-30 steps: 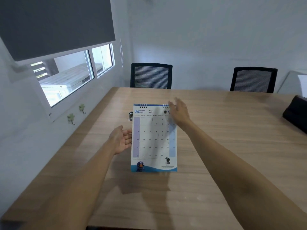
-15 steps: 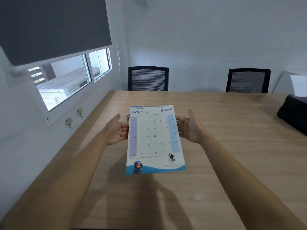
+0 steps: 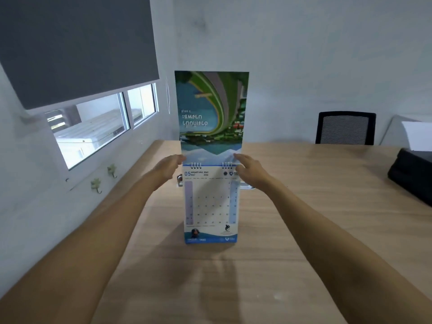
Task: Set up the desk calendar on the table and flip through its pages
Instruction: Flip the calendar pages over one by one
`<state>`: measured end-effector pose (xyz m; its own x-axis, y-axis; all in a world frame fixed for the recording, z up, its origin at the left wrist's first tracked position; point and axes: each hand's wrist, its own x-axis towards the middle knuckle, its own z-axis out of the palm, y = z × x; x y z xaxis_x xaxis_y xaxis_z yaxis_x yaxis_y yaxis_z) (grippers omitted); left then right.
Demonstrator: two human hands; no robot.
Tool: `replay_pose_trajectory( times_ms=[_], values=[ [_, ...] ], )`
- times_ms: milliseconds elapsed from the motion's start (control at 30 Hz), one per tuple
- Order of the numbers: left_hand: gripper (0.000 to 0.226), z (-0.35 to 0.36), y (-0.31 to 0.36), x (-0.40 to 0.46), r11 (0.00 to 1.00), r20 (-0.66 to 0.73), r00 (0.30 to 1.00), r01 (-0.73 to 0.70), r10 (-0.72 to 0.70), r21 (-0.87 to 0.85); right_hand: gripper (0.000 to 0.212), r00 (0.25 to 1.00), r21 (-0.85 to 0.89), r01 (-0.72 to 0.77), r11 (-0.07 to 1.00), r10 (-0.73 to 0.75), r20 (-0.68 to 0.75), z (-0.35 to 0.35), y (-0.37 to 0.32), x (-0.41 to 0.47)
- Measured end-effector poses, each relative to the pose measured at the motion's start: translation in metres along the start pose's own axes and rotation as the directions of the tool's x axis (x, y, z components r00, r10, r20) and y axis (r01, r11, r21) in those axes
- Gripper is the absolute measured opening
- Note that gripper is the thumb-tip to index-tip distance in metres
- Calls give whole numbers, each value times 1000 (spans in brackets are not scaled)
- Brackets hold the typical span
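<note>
1. Head view: the calendar (image 3: pixel 211 202) stands on the table (image 3: pixel 304 206), one page (image 3: pixel 211 113) swung upright above the wire binding. It looks light, the sheets thin and floppy; best held by the page's lower corners.
2. The left hand (image 3: pixel 169 168) and right hand (image 3: pixel 249 168) sit at those corners, fingers loose; actual grip unclear.
3. Half a second back April showed; now May.

White walls, window (image 3: pixel 93 127) w/ dark blind (image 3: pixel 74 45) left, wood table (image 3: pixel 304 206), black chair (image 3: pixel 345 128).
</note>
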<state>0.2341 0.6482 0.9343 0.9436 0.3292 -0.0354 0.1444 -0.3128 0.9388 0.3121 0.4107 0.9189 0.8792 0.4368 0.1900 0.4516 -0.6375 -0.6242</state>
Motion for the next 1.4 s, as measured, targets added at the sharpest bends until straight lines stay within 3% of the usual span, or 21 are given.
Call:
replay_pose_trajectory(
  times_ms=[100, 200, 300, 433, 500, 567, 633, 733, 867, 967, 1033, 1100, 1200, 1267, 1333, 1400],
  values=[
    [32, 7, -10, 13, 941, 69, 989, -144, 129, 305, 55, 999, -279, -40, 959, 47, 17, 6, 9, 10],
    [31, 9, -23, 25, 822, 81, 985, -170, 150, 544, 59, 996, -343, -58, 937, 79, 46, 13, 18, 15],
    [45, 11, -33, 28, 797, 58, 991, -134, 123, 589, 60, 995, -357, -49, 933, 77, 64, 19, 26, 14],
    [60, 17, -39, 24, 860, 15, 995, -95, 102, 501, 62, 997, -226, -78, 971, 81, 4, 27, 26, 7],
    [65, 24, -46, 16, 933, -80, 995, -23, 55, 359, 67, 987, 109, -157, 982, 160, -21, 33, 25, 1],
    [62, 35, -56, 5, 981, -149, 988, 65, -37, 182, 73, 941, 476, -330, 815, 322, 101, 41, 25, -6],
    [49, 47, -64, -7, 994, -111, 989, 104, -101, 25, 62, 891, 606, -450, 656, 375, 256, 49, 27, -12],
    [28, 62, -74, -22, 984, -7, 995, 94, -97, -152, 33, 879, 688, -475, 549, 331, 343, 59, 25, -21],
    [29, 66, -78, -28, 983, 11, 996, 91, -91, -158, 43, 878, 703, -477, 527, 327, 350, 61, 22, -24],
    [27, 66, -73, -30, 993, -5, 995, 99, -100, -69, 43, 880, 702, -474, 532, 317, 354, 59, 19, -28],
    [27, 64, -72, -32, 992, -74, 992, 107, -102, 60, 41, 877, 674, -481, 560, 323, 357, 58, 18, -30],
    [24, 60, -72, -33, 984, -198, 976, 116, -87, 137, 37, 878, 583, -478, 657, 339, 339, 57, 18, -30],
    [22, 48, -72, -36, 983, -332, 941, 116, -63, 143, 32, 904, 502, -422, 755, 391, 172, 56, 21, -31],
    [16, 40, -72, -35, 991, -348, 929, 136, -121, 19, 24, 907, 546, -377, 748, 417, 55, 53, 26, -32],
    [15, 33, -70, -36, 968, -288, 933, 164, -215, -191, 12, 892, 564, -390, 727, 451, 35, 47, 30, -34],
    [14, 28, -67, -39, 928, -211, 941, 189, -264, -320, 24, 873, 613, -428, 664, 480, 90, 42, 34, -34]
  ],
)
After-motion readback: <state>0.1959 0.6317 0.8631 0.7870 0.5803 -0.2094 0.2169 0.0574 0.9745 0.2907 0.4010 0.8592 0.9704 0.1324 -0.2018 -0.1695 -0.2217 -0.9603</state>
